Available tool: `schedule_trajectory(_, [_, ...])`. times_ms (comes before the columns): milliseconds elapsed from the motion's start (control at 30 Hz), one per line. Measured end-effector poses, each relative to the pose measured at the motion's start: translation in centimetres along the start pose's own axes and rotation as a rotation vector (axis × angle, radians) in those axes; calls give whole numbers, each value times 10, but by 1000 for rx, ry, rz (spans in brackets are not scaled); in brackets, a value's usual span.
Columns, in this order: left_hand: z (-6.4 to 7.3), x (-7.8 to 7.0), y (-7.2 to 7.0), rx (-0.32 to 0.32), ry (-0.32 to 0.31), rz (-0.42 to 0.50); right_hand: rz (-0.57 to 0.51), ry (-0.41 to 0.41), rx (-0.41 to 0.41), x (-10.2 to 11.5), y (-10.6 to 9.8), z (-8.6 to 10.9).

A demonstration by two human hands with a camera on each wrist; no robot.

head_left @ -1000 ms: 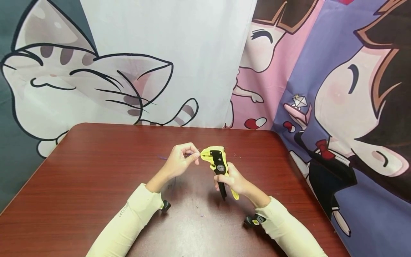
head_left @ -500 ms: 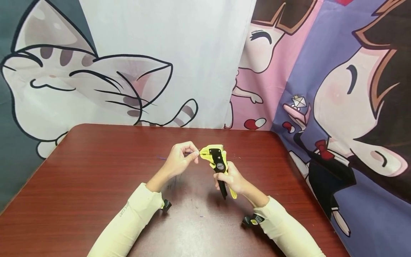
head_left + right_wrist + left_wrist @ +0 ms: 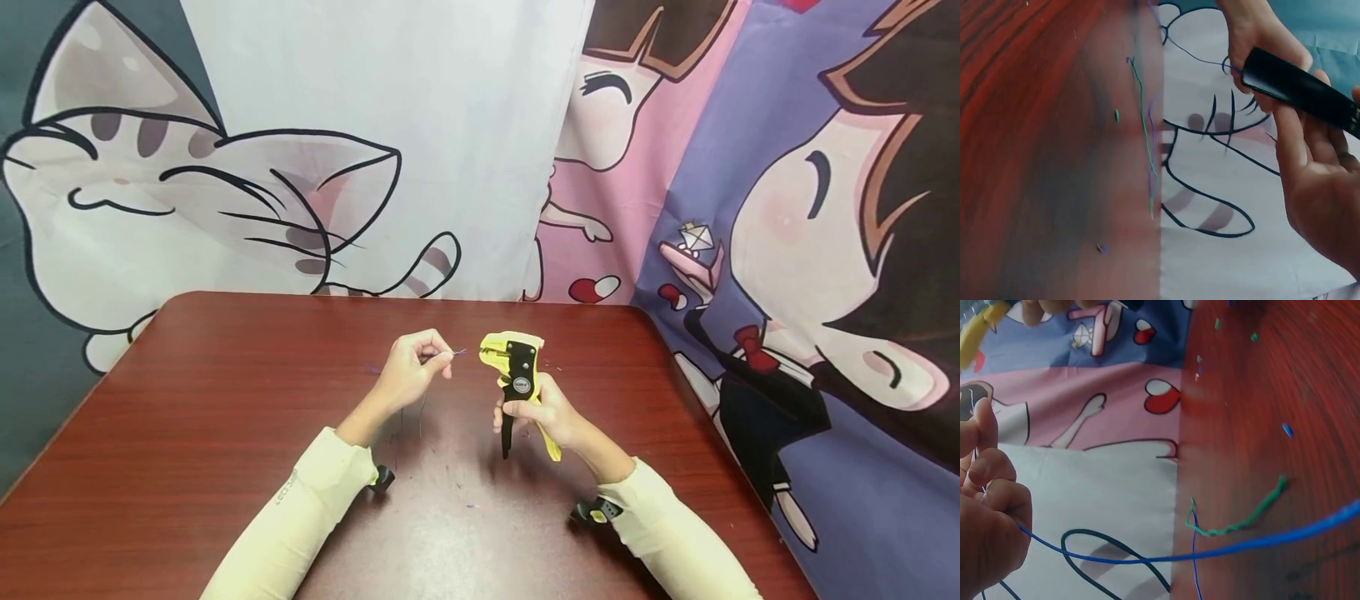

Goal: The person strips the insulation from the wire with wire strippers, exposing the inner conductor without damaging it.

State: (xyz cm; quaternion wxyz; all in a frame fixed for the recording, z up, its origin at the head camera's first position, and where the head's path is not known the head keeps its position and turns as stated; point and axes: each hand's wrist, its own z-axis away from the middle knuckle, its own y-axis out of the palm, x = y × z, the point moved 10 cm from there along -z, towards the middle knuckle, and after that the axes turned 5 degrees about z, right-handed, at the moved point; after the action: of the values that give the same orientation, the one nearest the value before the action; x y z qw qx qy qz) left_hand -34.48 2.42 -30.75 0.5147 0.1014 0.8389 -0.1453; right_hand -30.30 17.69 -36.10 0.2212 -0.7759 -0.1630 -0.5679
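My left hand (image 3: 408, 367) pinches a thin blue wire (image 3: 1129, 561) between thumb and fingers. A short end of the wire pokes out to the right of the fingertips, and in the left wrist view its tip looks pale and bare. My right hand (image 3: 551, 412) grips a yellow and black wire stripper (image 3: 517, 367) by its handles, its head upward and facing left. A small gap separates the stripper's head from the wire's end. From the right wrist, the stripper's black handle (image 3: 1297, 90) crosses in front of the fingers and hides part of the left hand.
Under both hands is a reddish-brown wooden table (image 3: 262, 458). A green wire (image 3: 1241, 525) lies on it beyond the left hand, beside a thinner blue strand. Small bits of insulation, such as a blue scrap (image 3: 1287, 430), are scattered about. A printed cartoon cloth (image 3: 487, 167) hangs behind.
The stripper has come away from the wire's end, shifting slightly right and up. My left hand has drawn a little to the left, and the wire's end now shows in the gap.
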Motion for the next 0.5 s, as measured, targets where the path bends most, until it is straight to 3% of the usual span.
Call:
schedule_trajectory(133, [0,4,-3,4,-19,-1,45,15,10,2,-4,2])
schedule_trajectory(233, [-3,19,-4,6,-15,-32,69,38,-10,1,-9,3])
schedule_trajectory(367, [-7,38,-9,-8,-1,-174,159,70,-67,-2,-20,5])
schedule_trajectory(500, [-5,41,-19,-47,-33,-296,321,95,-122,-6,-29,6])
